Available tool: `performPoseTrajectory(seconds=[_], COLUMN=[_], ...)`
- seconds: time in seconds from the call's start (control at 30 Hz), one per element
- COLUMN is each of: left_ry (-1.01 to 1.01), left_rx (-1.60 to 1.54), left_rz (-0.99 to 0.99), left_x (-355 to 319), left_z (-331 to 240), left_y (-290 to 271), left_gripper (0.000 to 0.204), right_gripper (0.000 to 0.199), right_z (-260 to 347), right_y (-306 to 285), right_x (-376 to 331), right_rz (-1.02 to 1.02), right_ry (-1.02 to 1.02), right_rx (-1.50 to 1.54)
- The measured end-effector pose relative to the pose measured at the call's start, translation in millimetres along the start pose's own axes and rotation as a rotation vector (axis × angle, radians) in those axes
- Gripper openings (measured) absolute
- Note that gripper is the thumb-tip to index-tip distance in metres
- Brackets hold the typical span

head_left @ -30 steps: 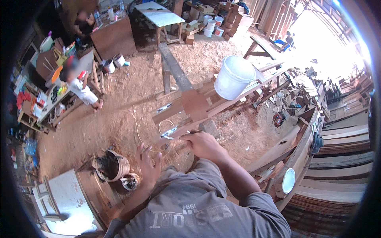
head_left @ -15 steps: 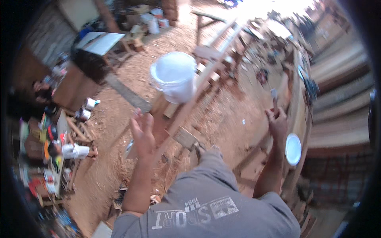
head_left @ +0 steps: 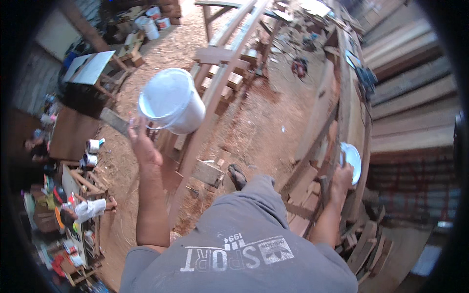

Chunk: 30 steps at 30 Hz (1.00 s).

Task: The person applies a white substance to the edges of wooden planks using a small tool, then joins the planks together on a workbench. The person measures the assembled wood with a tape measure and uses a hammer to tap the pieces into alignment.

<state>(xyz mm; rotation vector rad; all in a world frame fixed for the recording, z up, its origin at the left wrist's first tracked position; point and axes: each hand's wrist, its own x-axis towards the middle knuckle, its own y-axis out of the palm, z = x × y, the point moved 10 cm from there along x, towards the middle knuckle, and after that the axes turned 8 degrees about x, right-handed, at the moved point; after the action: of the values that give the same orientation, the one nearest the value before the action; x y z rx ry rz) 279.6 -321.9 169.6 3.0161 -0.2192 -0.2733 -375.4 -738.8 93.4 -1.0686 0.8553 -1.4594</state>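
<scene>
A dirt floor strewn with reddish sawdust and wood scraps spreads beneath a workshop where long curved timbers run up through the middle of the view and stacked planks line the right side. A white plastic bucket sits tilted against the curved timbers, its open mouth turned toward the upper left. The person's left hand is raised just below and beside the bucket's lower left rim, fingers loosely spread and partly curled; whether it actually touches the bucket cannot be told. A flat grey board end lies just left of that hand. The right hand is out at the right, closed around a slim upright piece of wood at the edge of a heavy timber beam, and just beside it lies a round white lid. Well apart from both hands, a grey-topped bench stands at the upper left, with more white buckets behind it near the top edge. Along the left edge a cluttered rack carries small colourful items and tins. A sandalled foot shows on the floor, above the person's grey shirt.
</scene>
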Motion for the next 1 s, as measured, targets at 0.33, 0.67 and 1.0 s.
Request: performPoseTrajectory(seconds=[0.33,0.67,1.0], left_ry=[-0.024,0.007,0.06], left_rx=[-0.039,-0.002,0.41], left_rz=[-0.082,-0.198,-0.326], left_x=[-12.8,12.9,36.8], left_z=[-11.4,-16.4,-22.3], left_y=[5.0,-4.1,-9.6], left_gripper=[0.078,0.072,0.071], right_gripper=[0.037,0.043,0.044], right_z=[337.5,647.9,696.0], right_y=[-93.4,62.7,72.4], right_x=[27.2,-71.0,-105.1], right_rz=[-0.351,0.967,0.461], right_ry=[-0.586,-0.629,-1.177], right_rx=[0.667,1.013,0.741])
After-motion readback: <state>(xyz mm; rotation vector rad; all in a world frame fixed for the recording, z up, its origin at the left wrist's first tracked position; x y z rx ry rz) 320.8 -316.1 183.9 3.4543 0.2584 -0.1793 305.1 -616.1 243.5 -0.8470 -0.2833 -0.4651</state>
